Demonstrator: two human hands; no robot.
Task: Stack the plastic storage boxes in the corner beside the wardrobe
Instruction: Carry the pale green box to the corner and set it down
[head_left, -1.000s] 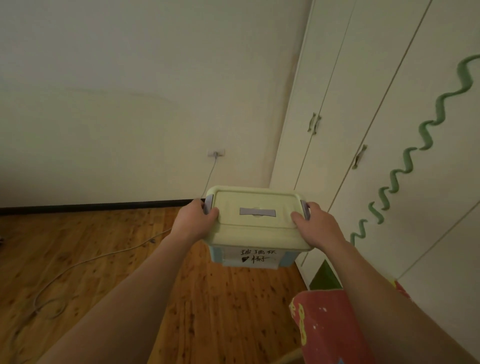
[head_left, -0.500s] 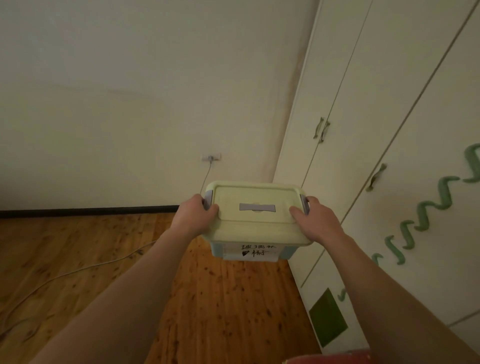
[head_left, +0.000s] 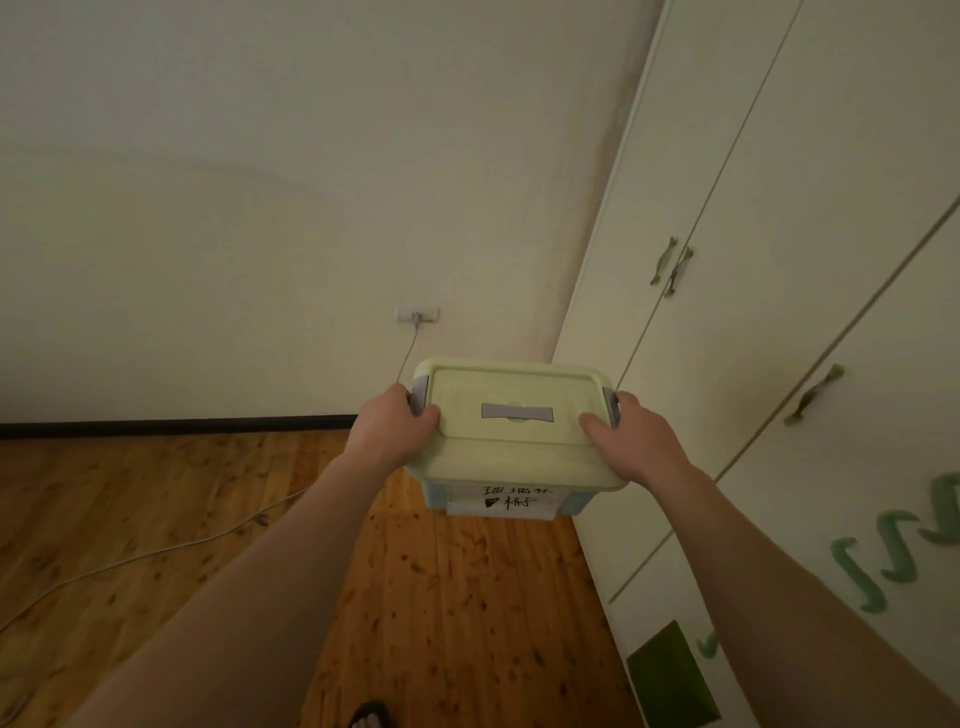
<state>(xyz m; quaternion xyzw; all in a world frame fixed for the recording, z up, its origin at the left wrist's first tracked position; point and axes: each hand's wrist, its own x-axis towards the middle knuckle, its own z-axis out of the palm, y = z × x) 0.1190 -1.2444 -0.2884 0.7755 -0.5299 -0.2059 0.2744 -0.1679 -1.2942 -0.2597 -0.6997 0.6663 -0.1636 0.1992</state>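
I carry a plastic storage box (head_left: 514, 441) in the air at the middle of the view. It has a pale yellow-green lid, grey side latches, a grey lid handle and a light blue body with a handwritten white label. My left hand (head_left: 397, 428) grips its left edge by the latch. My right hand (head_left: 631, 439) grips the right edge, thumb on the lid. The white wardrobe (head_left: 769, 322) fills the right side, and the corner beside it lies just beyond the box.
A wall socket (head_left: 417, 314) sits on the white wall with a cable (head_left: 156, 551) trailing left over the wooden floor (head_left: 457, 613). Green handles (head_left: 672, 267) and green wavy decorations (head_left: 893, 551) mark the wardrobe doors. A sandalled foot (head_left: 370, 716) shows at the bottom edge.
The view has moved forward toward the corner and wardrobe. The red object at lower right has left the view. Both hands keep the same hold on the box.
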